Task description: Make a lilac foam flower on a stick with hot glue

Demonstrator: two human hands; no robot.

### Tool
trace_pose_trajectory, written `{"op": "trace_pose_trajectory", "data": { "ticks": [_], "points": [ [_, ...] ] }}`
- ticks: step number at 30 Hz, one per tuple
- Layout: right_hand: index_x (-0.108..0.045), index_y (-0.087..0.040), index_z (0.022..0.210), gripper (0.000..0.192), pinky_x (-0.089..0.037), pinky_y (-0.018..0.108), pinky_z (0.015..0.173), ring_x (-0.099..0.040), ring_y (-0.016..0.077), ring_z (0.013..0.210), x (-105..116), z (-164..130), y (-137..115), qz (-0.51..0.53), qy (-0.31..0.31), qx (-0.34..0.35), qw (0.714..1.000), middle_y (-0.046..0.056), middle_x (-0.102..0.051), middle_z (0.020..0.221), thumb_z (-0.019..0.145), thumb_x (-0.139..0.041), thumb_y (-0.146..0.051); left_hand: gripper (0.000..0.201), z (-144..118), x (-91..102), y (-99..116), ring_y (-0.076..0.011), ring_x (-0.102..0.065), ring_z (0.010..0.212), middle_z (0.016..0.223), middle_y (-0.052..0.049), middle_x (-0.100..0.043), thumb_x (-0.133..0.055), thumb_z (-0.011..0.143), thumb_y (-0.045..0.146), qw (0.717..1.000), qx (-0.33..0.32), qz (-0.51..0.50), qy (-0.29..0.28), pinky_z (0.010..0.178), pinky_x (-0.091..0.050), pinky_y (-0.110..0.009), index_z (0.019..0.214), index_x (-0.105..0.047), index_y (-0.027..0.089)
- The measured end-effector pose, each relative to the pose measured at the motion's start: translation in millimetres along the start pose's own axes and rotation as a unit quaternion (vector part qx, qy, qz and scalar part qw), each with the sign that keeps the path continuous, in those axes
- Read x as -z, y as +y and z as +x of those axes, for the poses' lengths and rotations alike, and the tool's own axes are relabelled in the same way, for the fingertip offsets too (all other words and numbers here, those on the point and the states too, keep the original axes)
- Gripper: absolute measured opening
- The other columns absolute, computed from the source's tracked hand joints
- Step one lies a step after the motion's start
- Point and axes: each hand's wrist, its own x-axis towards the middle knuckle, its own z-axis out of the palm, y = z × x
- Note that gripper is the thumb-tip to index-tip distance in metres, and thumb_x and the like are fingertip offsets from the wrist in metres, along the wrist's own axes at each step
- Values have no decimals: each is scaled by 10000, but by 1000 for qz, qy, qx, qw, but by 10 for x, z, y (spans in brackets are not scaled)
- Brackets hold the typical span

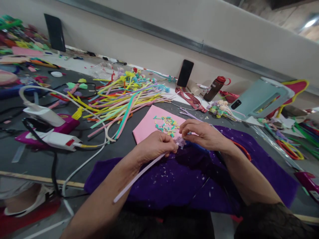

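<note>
My left hand (156,145) grips a pale lilac pipe cleaner (139,176) whose long end trails down toward me over my forearm. My right hand (201,134) pinches the small curled lilac tip (180,142) of that same pipe cleaner, right beside the left fingers. Both hands hover over a purple cloth (174,181) flecked with white bits. Just behind them lies a pink sheet (146,127) with several short coloured pipe cleaner pieces (165,125) on it.
A heap of long coloured pipe cleaners (122,96) lies at the back left. Glue guns with white cables (50,131) sit at left. A dark phone (185,73) leans on the wall, a bottle (214,88) and a pale green stool (261,98) at right.
</note>
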Motion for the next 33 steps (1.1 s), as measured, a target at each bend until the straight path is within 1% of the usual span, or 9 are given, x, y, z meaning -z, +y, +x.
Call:
{"op": "trace_pose_trajectory", "data": {
  "ticks": [5,10,12,14,17,19,22,25,33],
  "points": [
    [-564,-198,859,68,-442,329,816,-532,154,928,-9,-5,4,4,3,2,1000,48,-579,951,854,-504,-166,138,1,10,16,-73,-429,424,449,26,-505,-569,655,236,1000,-5,-6,4,439,-289,-196,573,-615,135],
    [-589,-194,854,58,-456,322,807,-551,144,907,-7,-3,23,36,32,2,999,40,-588,924,841,-535,-179,167,-11,35,30,-56,-382,373,446,27,-508,-575,678,281,999,16,-10,34,388,-251,-188,598,-607,138],
    [-611,-194,871,75,-461,316,805,-563,141,903,1,-4,19,56,63,1,996,42,-593,933,837,-545,-186,193,-13,43,27,-51,-365,357,442,29,-503,-584,682,310,999,11,-26,42,370,-232,-187,598,-601,137],
    [-626,-195,918,114,-461,315,812,-568,144,917,11,-6,5,70,110,-6,991,50,-599,960,835,-548,-188,228,-15,50,26,-45,-346,341,432,33,-489,-605,673,345,998,7,-47,42,352,-209,-188,585,-586,136],
    [-633,-207,951,144,-458,319,814,-570,155,930,26,-12,-14,77,196,-23,977,47,-613,967,828,-557,-204,260,-20,62,38,-30,-295,308,421,39,-471,-630,657,381,996,21,-88,30,329,-162,-190,607,-582,130],
    [-639,-212,927,128,-466,314,783,-572,158,918,33,-16,-14,84,223,-31,971,41,-621,947,820,-568,-219,251,-28,74,55,-22,-280,302,421,41,-465,-632,660,366,992,31,-121,15,321,-149,-184,613,-573,127],
    [-644,-204,907,126,-483,285,704,-577,157,894,33,-19,-2,107,214,-27,971,44,-624,939,798,-596,-246,222,-41,89,81,-18,-292,299,413,42,-458,-615,674,322,987,41,-157,1,313,-156,-169,590,-553,127],
    [-643,-200,924,149,-493,274,687,-579,151,883,13,-13,-10,120,204,-17,972,52,-617,959,787,-609,-248,195,-50,86,99,-20,-293,281,384,46,-452,-603,671,291,985,47,-167,3,304,-154,-167,578,-557,127],
    [-636,-225,974,197,-448,362,867,-559,163,963,-67,23,-88,88,182,11,979,48,-585,1020,778,-623,-215,194,-49,45,107,-29,-310,286,384,34,-474,-602,668,288,988,50,-146,12,313,-146,-172,564,-586,125]
  ]
}}
